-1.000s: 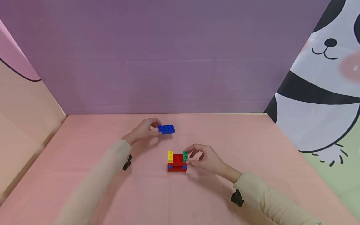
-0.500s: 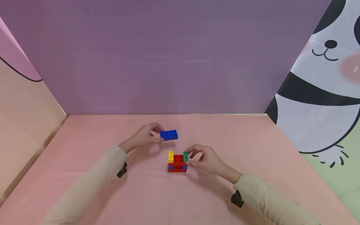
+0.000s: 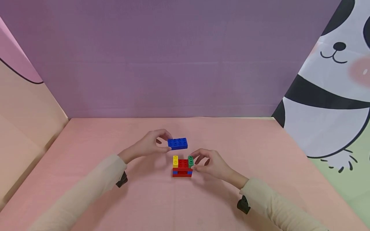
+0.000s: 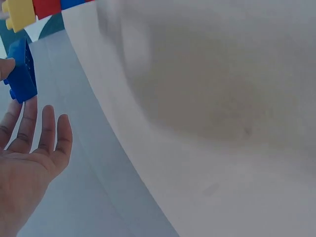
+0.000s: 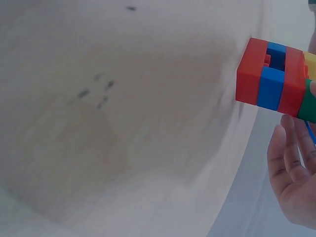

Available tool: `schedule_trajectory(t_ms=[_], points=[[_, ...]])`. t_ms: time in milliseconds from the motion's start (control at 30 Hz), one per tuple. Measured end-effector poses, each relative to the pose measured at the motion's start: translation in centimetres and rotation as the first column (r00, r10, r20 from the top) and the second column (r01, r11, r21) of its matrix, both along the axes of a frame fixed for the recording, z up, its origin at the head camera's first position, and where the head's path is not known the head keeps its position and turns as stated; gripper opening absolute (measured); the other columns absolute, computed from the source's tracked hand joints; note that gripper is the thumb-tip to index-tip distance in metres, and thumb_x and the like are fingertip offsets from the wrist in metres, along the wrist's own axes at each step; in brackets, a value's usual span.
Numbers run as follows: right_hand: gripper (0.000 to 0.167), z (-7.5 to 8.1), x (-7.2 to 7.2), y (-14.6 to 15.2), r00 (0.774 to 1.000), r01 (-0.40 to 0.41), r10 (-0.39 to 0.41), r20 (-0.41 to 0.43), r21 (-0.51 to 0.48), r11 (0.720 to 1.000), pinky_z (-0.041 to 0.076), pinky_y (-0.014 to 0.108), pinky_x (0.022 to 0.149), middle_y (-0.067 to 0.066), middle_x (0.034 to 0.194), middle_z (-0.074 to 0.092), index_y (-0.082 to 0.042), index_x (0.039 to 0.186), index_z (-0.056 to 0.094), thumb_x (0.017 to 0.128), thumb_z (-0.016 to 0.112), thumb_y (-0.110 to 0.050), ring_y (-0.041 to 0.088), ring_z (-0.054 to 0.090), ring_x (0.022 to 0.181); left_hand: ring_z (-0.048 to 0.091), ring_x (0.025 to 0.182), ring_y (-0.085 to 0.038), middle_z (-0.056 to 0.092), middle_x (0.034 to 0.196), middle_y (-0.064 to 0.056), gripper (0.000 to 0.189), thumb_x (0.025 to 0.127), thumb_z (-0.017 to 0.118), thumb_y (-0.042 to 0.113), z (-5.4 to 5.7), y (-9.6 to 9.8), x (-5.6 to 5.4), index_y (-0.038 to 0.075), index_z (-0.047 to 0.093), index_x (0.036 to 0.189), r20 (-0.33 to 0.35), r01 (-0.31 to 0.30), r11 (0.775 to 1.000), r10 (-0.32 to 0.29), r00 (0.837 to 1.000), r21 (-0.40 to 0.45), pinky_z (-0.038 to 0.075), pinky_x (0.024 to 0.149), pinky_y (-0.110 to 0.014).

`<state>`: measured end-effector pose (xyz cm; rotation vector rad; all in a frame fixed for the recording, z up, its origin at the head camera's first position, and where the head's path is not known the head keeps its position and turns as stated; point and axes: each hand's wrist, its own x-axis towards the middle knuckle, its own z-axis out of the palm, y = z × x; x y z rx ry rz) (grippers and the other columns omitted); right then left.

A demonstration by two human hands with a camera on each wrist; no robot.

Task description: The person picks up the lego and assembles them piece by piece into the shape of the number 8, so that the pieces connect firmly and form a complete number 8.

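Note:
My left hand (image 3: 148, 143) pinches a blue building brick (image 3: 177, 143) by its left end, studs up, raised over the table just behind the stack. In the left wrist view the thumb and fingertips hold that blue brick (image 4: 23, 74), other fingers spread. My right hand (image 3: 213, 163) pinches the green brick (image 3: 190, 161) at the right end of the stack's top. A yellow brick (image 3: 175, 161) sits at the top left end. Between them shows a red brick (image 3: 183, 164). Below, the right wrist view shows blue bricks (image 5: 270, 89) between two red layers (image 5: 248, 74).
The stack stands on a pink cloth-covered table (image 3: 144, 199). A purple backdrop (image 3: 173, 57) rises behind its back edge. A panda print (image 3: 326, 125) covers the right side, and a beige panel (image 3: 26, 134) stands on the left. Dark wrist devices (image 3: 244, 204) show below the sleeves.
My left hand has brought the blue brick toward me and to the right, nearer the stack. My right hand and the stack keep their place.

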<state>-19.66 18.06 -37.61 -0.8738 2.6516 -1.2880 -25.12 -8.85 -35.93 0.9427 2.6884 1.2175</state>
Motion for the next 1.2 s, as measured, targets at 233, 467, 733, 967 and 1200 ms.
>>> schedule_trajectory(t_ms=[233, 467, 733, 967, 1200], points=[[0.034, 0.0, 0.0, -0.1, 0.999, 0.018, -0.018, 0.028, 0.011, 1.000, 0.051, 0.030, 0.068, 0.003, 0.104, 0.065, -0.014, 0.109, 0.061, 0.077, 0.072, -0.019, 0.019, 0.060, 0.087, 0.056, 0.103, -0.020, 0.061, 0.103, 0.004, 0.030, 0.077, 0.072, 0.022, 0.5, 0.0, 0.8, 0.016, 0.058, 0.104, -0.010, 0.016, 1.000, -0.016, 1.000, 0.014, 0.049, 0.087, -0.038], [0.034, -0.2, -0.1, 0.0, 0.998, 0.022, -0.022, 0.054, 0.001, 1.000, 0.051, 0.032, 0.069, 0.004, 0.105, 0.064, -0.013, 0.110, 0.061, 0.078, 0.072, -0.018, 0.020, 0.060, 0.088, 0.055, 0.103, -0.017, 0.060, 0.104, 0.007, 0.031, 0.077, 0.072, 0.023, 1.3, 0.3, 1.8, 0.018, 0.058, 0.104, -0.021, 0.061, 0.998, -0.060, 0.998, 0.020, 0.048, 0.088, -0.038], [0.030, -0.3, -0.2, 0.0, 0.999, 0.004, -0.004, 0.043, -0.013, 1.000, 0.051, 0.031, 0.066, 0.008, 0.102, 0.064, -0.009, 0.106, 0.060, 0.078, 0.071, -0.015, 0.021, 0.061, 0.086, 0.055, 0.103, -0.016, 0.060, 0.104, 0.008, 0.031, 0.077, 0.072, 0.022, 1.3, 0.7, 2.6, 0.018, 0.057, 0.104, -0.016, 0.079, 0.997, -0.079, 0.997, 0.007, 0.048, 0.087, -0.034], [0.030, -0.3, -0.2, 0.1, 0.999, 0.013, -0.013, 0.045, -0.006, 1.000, 0.052, 0.031, 0.066, 0.006, 0.100, 0.064, -0.012, 0.105, 0.061, 0.077, 0.071, -0.016, 0.020, 0.061, 0.086, 0.054, 0.101, -0.012, 0.059, 0.104, 0.008, 0.032, 0.076, 0.073, 0.022, 0.9, 1.1, 3.2, 0.019, 0.058, 0.104, -0.009, 0.087, 0.996, -0.087, 0.996, 0.000, 0.048, 0.087, -0.036], [0.031, -0.3, -0.2, 0.1, 1.000, -0.002, 0.003, 0.029, -0.020, 1.000, 0.052, 0.031, 0.064, 0.005, 0.099, 0.065, -0.012, 0.107, 0.061, 0.077, 0.072, -0.015, 0.023, 0.062, 0.086, 0.053, 0.100, -0.010, 0.059, 0.103, 0.009, 0.030, 0.076, 0.072, 0.022, 0.5, 1.1, 3.5, 0.019, 0.058, 0.102, -0.008, 0.116, 0.993, -0.116, 0.993, 0.009, 0.048, 0.086, -0.033]])
